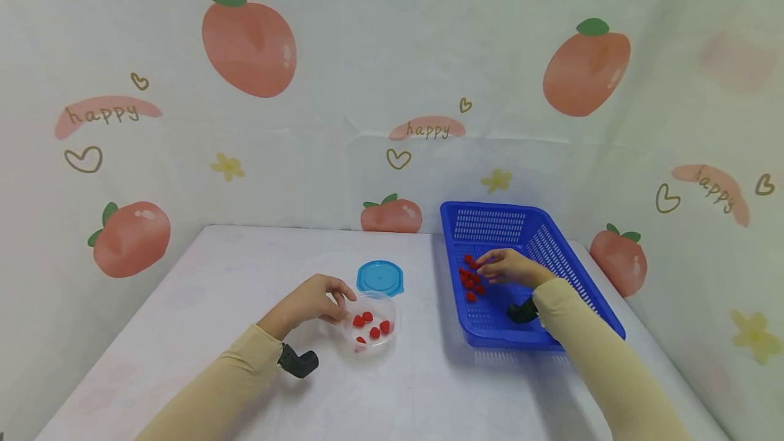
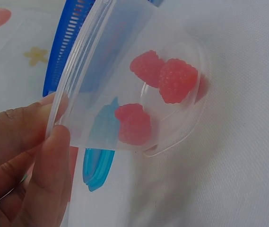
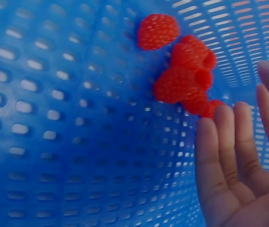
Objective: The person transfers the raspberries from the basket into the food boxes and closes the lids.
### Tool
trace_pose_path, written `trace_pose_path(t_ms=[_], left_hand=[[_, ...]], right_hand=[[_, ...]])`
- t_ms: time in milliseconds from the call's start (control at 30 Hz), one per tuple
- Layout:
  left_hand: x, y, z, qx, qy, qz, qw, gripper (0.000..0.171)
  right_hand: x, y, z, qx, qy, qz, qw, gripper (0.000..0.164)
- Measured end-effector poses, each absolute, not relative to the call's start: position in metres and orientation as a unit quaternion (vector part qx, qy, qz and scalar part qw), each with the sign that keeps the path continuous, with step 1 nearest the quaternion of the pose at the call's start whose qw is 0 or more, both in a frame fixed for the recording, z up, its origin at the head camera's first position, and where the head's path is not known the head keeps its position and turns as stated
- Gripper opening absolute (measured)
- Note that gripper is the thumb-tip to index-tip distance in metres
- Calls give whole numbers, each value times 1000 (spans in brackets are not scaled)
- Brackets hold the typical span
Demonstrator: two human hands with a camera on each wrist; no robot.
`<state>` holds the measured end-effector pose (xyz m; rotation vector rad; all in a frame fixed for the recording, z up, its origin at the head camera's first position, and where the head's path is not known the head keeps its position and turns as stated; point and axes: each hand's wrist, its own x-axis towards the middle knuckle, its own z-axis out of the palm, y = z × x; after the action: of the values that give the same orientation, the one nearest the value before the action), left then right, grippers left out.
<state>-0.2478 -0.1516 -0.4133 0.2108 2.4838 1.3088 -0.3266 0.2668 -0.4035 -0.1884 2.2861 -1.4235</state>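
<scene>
My left hand (image 1: 309, 305) pinches the rim of a clear plastic container (image 1: 387, 303) between thumb and fingers. Several red raspberries (image 1: 358, 321) lie on its bottom; the left wrist view shows the container tilted by the camera angle. My right hand (image 1: 513, 268) is inside the blue basket (image 1: 554, 322), fingers nearly straight, nothing visible between thumb and index finger. Its fingertips are close to a cluster of raspberries (image 3: 181, 85) along the basket's left side. Whether a fingertip touches the nearest raspberry (image 3: 212, 109) I cannot tell.
A round blue lid (image 1: 380, 278) lies on the white tabletop (image 1: 245, 271) just behind the container. The basket's tall slotted walls surround my right hand. A patterned white cloth (image 1: 318, 175) hangs behind the table.
</scene>
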Motion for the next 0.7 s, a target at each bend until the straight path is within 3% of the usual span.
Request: trace_pose_path(t_ms=[700], left_hand=[[-248,-151,-413,67,870,460,163,24]], right_hand=[[-320,252,-406,-9,881,-383,277,25]])
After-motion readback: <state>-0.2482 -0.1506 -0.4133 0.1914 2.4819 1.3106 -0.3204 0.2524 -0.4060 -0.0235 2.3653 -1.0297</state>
